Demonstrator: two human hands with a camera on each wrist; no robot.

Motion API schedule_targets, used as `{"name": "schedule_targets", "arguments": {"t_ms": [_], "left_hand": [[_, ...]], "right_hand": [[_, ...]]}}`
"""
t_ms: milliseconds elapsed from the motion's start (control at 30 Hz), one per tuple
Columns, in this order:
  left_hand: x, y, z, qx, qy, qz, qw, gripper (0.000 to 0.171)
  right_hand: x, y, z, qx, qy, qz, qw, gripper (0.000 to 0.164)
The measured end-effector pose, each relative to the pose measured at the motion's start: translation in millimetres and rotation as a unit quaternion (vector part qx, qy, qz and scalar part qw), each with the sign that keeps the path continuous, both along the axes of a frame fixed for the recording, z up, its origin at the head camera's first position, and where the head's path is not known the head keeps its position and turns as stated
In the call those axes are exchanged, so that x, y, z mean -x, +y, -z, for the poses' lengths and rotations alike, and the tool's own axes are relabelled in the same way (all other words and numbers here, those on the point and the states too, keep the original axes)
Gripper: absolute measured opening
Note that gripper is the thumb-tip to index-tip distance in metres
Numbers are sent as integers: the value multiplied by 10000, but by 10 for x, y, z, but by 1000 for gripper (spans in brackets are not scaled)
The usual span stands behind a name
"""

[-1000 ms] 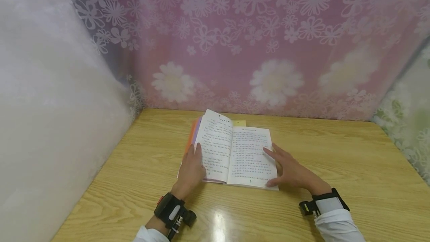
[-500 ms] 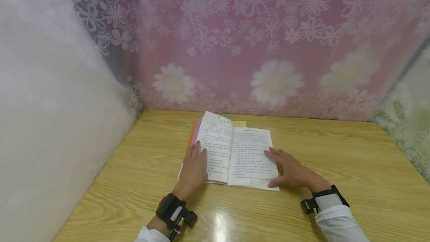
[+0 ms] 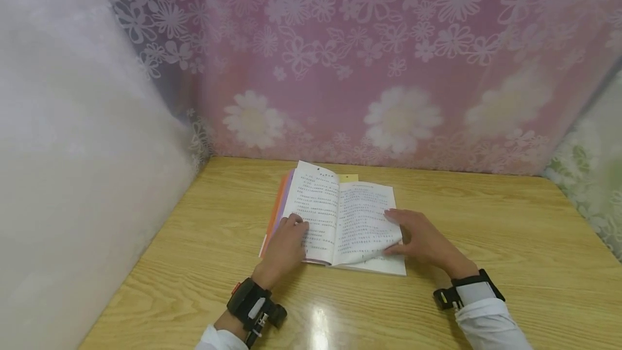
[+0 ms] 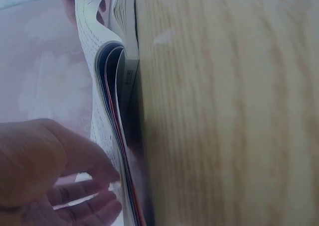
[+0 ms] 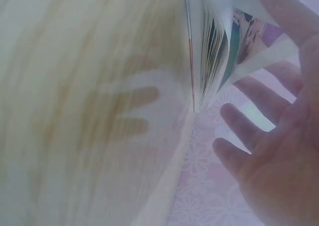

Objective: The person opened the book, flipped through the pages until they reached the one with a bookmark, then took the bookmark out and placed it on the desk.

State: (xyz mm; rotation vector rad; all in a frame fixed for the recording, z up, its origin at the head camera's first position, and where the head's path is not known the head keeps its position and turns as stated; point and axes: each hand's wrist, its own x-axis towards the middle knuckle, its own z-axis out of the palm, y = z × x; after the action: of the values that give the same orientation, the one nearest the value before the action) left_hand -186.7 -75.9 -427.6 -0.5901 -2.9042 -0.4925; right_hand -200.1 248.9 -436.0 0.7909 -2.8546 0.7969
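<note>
An open book (image 3: 316,215) with printed white pages lies on the wooden table. On its left page rests my left hand (image 3: 285,242), fingers bent over the paper. The left wrist view shows that thumb and its fingertips against the page, above the curved stack of leaves. At the right side, my right hand (image 3: 420,236) pinches the edge of a page (image 3: 366,226) between thumb and fingers. The page's lower corner is raised and bowed, baring the leaf below. In the right wrist view, several fingers spread beside the fanned page edges (image 5: 212,52).
Orange and purple cover edges (image 3: 279,207) show under the book's left side. A yellow piece (image 3: 349,178) sticks out behind its top. The wooden table (image 3: 486,220) extends to both sides, with a pink flowered curtain (image 3: 316,69) behind and a pale sheet (image 3: 87,150) at left.
The right hand has taken the right page's edge and lifted its lower corner leftward. The left hand has shifted from the book's left edge onto the left page, its fingers bending more.
</note>
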Motion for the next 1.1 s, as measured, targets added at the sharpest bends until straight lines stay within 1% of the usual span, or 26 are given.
{"name": "schedule_targets", "arguments": {"t_ms": [133, 200, 233, 333, 400, 433, 500, 567, 667, 767, 867, 967, 1033, 1100], "left_hand": [[-29, 47, -14, -234, -40, 160, 9996, 30], [-44, 90, -20, -211, 5, 210, 9996, 33], [-55, 115, -24, -182, 34, 222, 9996, 36], [-101, 200, -55, 43, 102, 196, 9997, 63], [-133, 263, -69, 298, 82, 102, 9995, 83], [-148, 295, -73, 380, 50, 46, 9993, 90], [-173, 362, -75, 607, 50, -67, 9981, 98], [-192, 431, -76, 751, 122, -174, 9969, 101], [-209, 521, -79, 990, 302, -321, 9941, 99], [-214, 597, -77, 1114, 334, -450, 9922, 92], [-216, 647, -59, 1257, 303, -584, 9899, 75], [-223, 672, -55, 1332, 337, -632, 9885, 57], [-232, 673, -60, 1353, 362, -634, 9881, 54], [-237, 669, -67, 1272, 404, -612, 9892, 55]], "right_hand": [[-21, 3, -21, 80, 18, 91, 9999, 89], [-29, -6, -46, 202, 13, 119, 9997, 88], [-30, -14, -59, 271, 12, 131, 9995, 88], [-28, -47, -107, 489, 25, 144, 9987, 87], [-35, -73, -143, 539, 16, 235, 9983, 87], [-39, -86, -162, 532, 16, 297, 9981, 87], [-52, -111, -203, 505, 2, 446, 9977, 87], [-68, -139, -240, 490, 11, 611, 9969, 87], [-81, -182, -282, 561, 91, 723, 9958, 84], [-95, -224, -313, 624, 201, 778, 9948, 81], [-113, -258, -336, 595, 259, 828, 9945, 80], [-124, -285, -349, 586, 280, 840, 9943, 79], [-131, -291, -352, 589, 266, 822, 9945, 79], [-137, -289, -353, 584, 232, 794, 9949, 79]]}}
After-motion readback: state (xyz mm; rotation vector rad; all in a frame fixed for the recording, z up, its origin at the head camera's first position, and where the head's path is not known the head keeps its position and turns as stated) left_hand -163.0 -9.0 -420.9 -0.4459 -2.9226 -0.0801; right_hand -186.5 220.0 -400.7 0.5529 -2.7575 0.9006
